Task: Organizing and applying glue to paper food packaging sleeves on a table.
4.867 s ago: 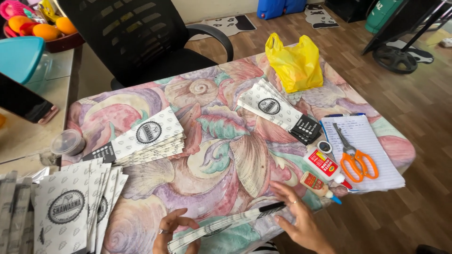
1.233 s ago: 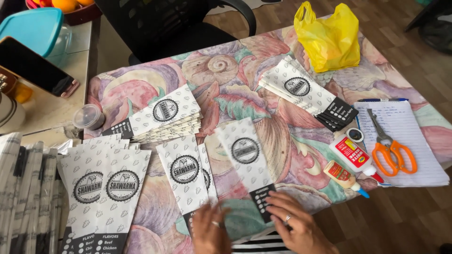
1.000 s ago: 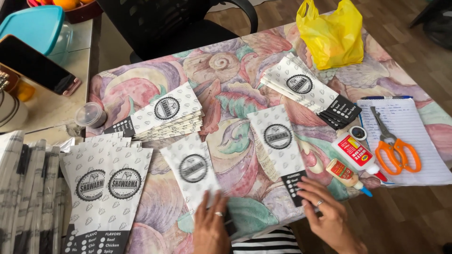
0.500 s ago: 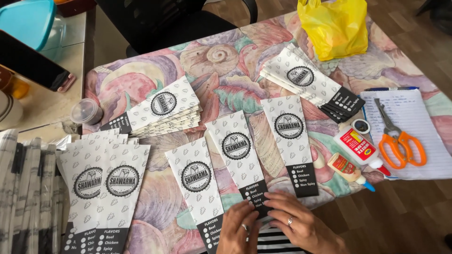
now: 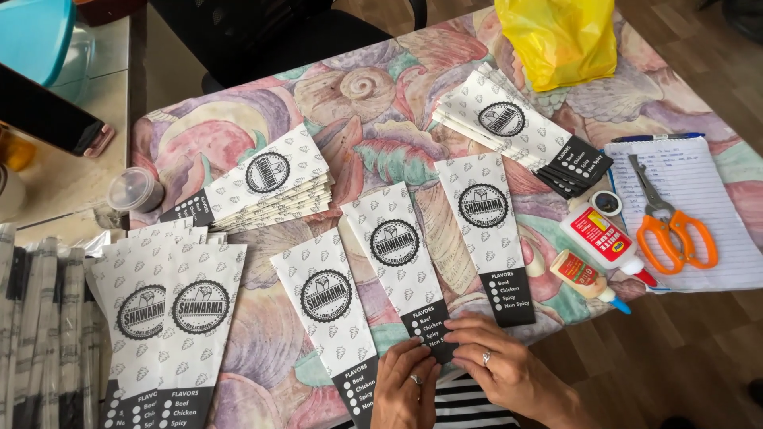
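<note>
Resting near the table's front edge, the left hand (image 5: 405,385) and right hand (image 5: 497,357) lie flat with fingers loosely spread, gripping nothing. Their fingertips press the black lower end of the middle white printed paper sleeve (image 5: 401,258), which lies flat on the floral-patterned tablecloth (image 5: 373,103).

That sleeve is 1 of 3 laid side by side, slightly apart. The left sleeve (image 5: 326,298) has its black end just beside the left hand; the right sleeve (image 5: 486,218) lies just beyond the right hand's fingers.

Farther left, 2 more flat sleeves (image 5: 171,318) overlap on a loose pile. A fanned stack of sleeves (image 5: 262,183) sits behind them, and another stack (image 5: 517,127) lies toward the table's far right.

To the right, a white glue bottle with a red label (image 5: 604,242) and a smaller glue bottle with a blue tip (image 5: 584,278) lie just beside each other. Orange-handled scissors (image 5: 671,226) rest on a lined notepad (image 5: 715,199). A yellow plastic bag (image 5: 560,40) sits at the far edge.
</note>
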